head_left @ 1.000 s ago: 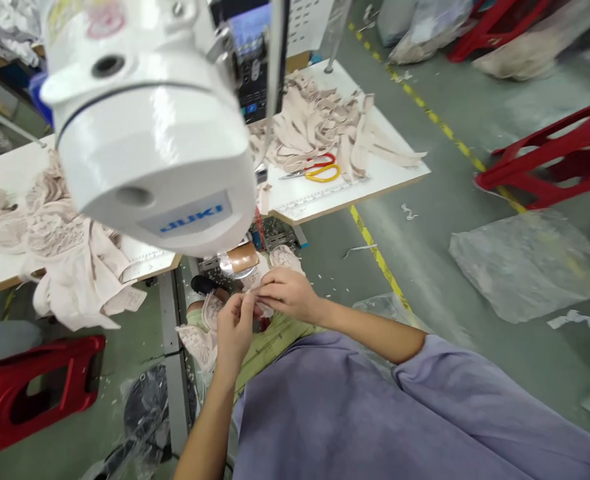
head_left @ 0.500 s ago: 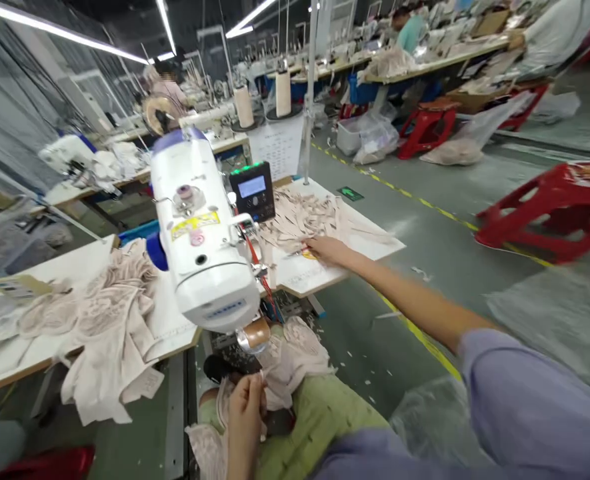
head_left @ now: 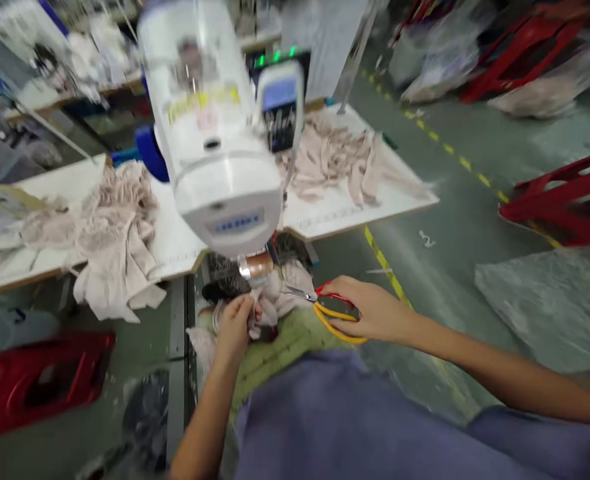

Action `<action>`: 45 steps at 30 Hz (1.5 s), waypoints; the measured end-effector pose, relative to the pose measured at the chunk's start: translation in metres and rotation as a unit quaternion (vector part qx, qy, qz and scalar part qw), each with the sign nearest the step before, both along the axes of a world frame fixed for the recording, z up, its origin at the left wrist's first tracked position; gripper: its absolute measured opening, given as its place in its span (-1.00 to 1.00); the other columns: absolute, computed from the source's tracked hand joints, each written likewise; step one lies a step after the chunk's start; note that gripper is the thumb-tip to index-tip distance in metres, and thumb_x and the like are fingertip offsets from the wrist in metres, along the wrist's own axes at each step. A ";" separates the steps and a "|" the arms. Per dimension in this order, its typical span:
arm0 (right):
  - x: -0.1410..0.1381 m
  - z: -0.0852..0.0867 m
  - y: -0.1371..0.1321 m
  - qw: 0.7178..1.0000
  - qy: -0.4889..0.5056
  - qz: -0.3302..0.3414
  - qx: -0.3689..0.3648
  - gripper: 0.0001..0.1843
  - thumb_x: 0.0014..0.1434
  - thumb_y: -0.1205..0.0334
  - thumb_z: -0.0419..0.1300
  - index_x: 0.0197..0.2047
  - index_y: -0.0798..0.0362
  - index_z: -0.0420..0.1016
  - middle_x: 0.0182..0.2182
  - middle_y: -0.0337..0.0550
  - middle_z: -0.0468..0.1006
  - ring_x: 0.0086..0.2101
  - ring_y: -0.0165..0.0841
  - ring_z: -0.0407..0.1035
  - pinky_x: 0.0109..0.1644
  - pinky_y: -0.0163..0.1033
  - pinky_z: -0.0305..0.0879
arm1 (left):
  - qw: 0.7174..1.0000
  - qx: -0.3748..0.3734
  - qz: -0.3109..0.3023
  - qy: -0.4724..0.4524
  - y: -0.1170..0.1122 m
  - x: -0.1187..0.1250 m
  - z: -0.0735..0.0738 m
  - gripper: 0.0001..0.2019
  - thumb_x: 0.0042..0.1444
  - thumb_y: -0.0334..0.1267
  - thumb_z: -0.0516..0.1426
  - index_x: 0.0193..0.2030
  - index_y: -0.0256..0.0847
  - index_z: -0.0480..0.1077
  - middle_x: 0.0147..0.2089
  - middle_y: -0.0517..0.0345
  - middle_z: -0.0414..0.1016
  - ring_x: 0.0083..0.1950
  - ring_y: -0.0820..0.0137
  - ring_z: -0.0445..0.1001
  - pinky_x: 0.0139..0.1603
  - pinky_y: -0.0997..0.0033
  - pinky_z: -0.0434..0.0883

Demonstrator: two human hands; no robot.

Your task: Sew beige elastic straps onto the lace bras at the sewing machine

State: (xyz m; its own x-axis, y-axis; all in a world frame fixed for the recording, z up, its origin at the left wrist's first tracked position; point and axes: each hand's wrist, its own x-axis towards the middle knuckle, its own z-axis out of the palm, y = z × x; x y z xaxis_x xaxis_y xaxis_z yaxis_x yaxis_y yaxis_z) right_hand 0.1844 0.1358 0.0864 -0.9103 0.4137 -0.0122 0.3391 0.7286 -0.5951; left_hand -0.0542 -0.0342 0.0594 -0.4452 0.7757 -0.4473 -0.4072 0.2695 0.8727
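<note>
My right hand (head_left: 369, 310) is closed on a pair of scissors (head_left: 325, 308) with red and yellow handles, blades pointing left toward the cloth. My left hand (head_left: 235, 327) pinches a pale pink lace fabric piece (head_left: 275, 300) held over my lap, just below the white sewing machine head (head_left: 215, 133). The scissor tips sit a short way right of the left hand. The view is blurred by motion.
A white work table (head_left: 325, 217) carries a heap of beige fabric strips (head_left: 335, 157) at the right and a pile of lace cloth (head_left: 115, 227) at the left. Red plastic stools (head_left: 559, 200) and plastic bags (head_left: 539, 300) lie on the green floor; another red stool (head_left: 39, 383) is at lower left.
My right hand reached out to the table, took the scissors and brought them back beside the fabric in my left hand. The camera tilted up, then down again.
</note>
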 end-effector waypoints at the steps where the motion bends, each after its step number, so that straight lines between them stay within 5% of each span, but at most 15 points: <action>1: 0.000 0.000 -0.011 1.000 -0.002 0.007 0.001 -0.61 0.18 0.09 0.25 0.05 0.04 0.46 -0.01 0.06 0.55 -0.14 -0.18 0.53 -0.14 -0.15 0.46 | 1.000 -0.005 0.002 -0.006 -0.001 -0.001 -0.002 -0.62 0.11 0.07 0.23 -0.45 -0.24 0.39 -0.50 0.23 0.31 -0.48 0.53 0.24 -0.48 0.56 0.19; 12: -0.035 -0.014 -0.035 0.999 0.005 0.042 0.024 -0.64 0.29 0.08 0.21 0.09 0.07 0.43 0.01 0.03 0.53 -0.22 -0.25 0.52 -0.24 -0.20 0.41 | 0.998 -0.024 -0.046 0.039 -0.006 0.007 0.004 -0.62 0.20 0.07 0.15 -0.42 -0.24 0.44 -0.51 0.22 0.36 -0.54 0.55 0.17 -0.52 0.54 0.11; 18: -0.032 -0.017 -0.032 0.998 -0.006 0.036 -0.060 -0.70 0.32 0.13 0.16 0.08 0.01 0.46 -0.20 -0.09 0.58 -0.31 -0.30 0.49 -0.32 -0.25 0.33 | 1.000 -0.013 -0.024 0.014 -0.007 0.005 0.005 -0.80 0.14 -0.18 0.13 -0.44 -0.23 0.40 -0.48 0.22 0.36 -0.47 0.51 0.23 -0.44 0.52 0.17; 25: -0.023 -0.019 -0.041 0.991 0.008 -0.026 -0.133 -0.54 0.06 0.15 0.31 0.05 -0.03 0.41 -0.13 -0.10 0.54 -0.32 -0.32 0.44 -0.27 -0.23 0.35 | 1.000 0.010 0.009 -0.018 -0.010 0.002 -0.002 -0.67 0.15 0.00 0.18 -0.44 -0.23 0.35 -0.58 0.33 0.17 -0.54 0.56 0.09 -0.48 0.53 0.08; 39: -0.053 -0.020 -0.035 0.984 -0.030 -0.013 -0.175 -0.58 0.16 0.09 0.31 0.09 -0.08 0.49 -0.16 -0.16 0.58 -0.35 -0.36 0.42 -0.27 -0.25 0.32 | 0.980 -0.038 -0.040 0.191 -0.014 0.000 0.003 -0.68 0.30 -0.09 0.11 -0.41 -0.23 0.42 -0.43 0.20 0.44 -0.42 0.50 0.31 -0.35 0.50 0.26; 45: -0.036 -0.021 -0.037 0.985 -0.015 -0.042 -0.169 -0.67 0.24 0.09 0.22 0.05 -0.07 0.53 -0.12 -0.14 0.61 -0.32 -0.34 0.46 -0.29 -0.25 0.33 | 0.994 -0.007 0.033 0.101 -0.014 0.005 -0.003 -0.69 0.22 -0.06 0.20 -0.45 -0.22 0.37 -0.51 0.27 0.33 -0.48 0.55 0.22 -0.42 0.52 0.21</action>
